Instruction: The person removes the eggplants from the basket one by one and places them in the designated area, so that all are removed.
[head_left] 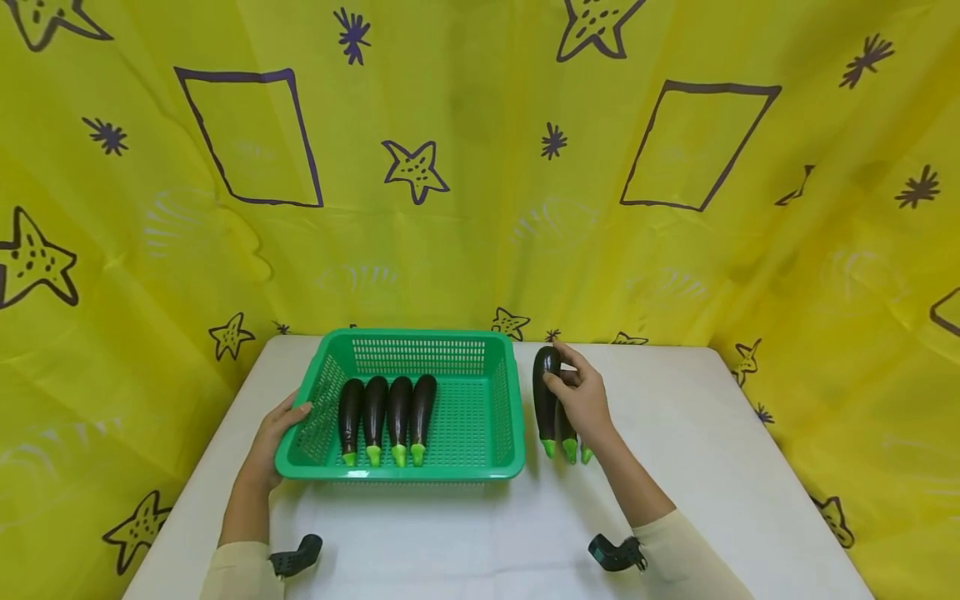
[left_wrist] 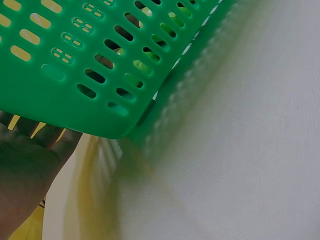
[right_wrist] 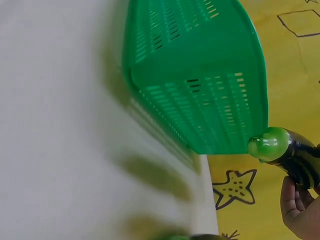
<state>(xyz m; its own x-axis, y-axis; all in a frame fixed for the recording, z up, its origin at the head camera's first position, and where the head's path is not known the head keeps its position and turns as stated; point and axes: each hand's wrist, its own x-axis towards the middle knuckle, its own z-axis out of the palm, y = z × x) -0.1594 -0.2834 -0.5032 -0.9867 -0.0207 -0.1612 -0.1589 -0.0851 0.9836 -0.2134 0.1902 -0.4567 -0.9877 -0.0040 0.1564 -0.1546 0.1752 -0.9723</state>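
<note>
My left hand (head_left: 267, 437) grips the left rim of a green plastic basket (head_left: 401, 473), its thumb over the edge. In the left wrist view, the fingers of that hand (left_wrist: 30, 165) go behind the basket's perforated wall (left_wrist: 105, 60). Inside the basket, several dark eggplants (head_left: 375, 412) lie side by side, green stem ends toward me. To the right of the basket, my right hand (head_left: 585, 396) holds another eggplant (head_left: 545, 400) between thumb and fingers. Its green end (right_wrist: 270, 144) overlaps the basket's edge in the right wrist view. Two more eggplants (head_left: 567, 433) show partly under that hand.
A white-covered table (head_left: 420, 542) bears everything. Yellow cloth (head_left: 480, 250) with drawn stars and shapes hangs behind and at both sides. A dark wrist-camera mount (head_left: 297, 557) juts from the left sleeve, and a similar mount (head_left: 617, 553) from the right.
</note>
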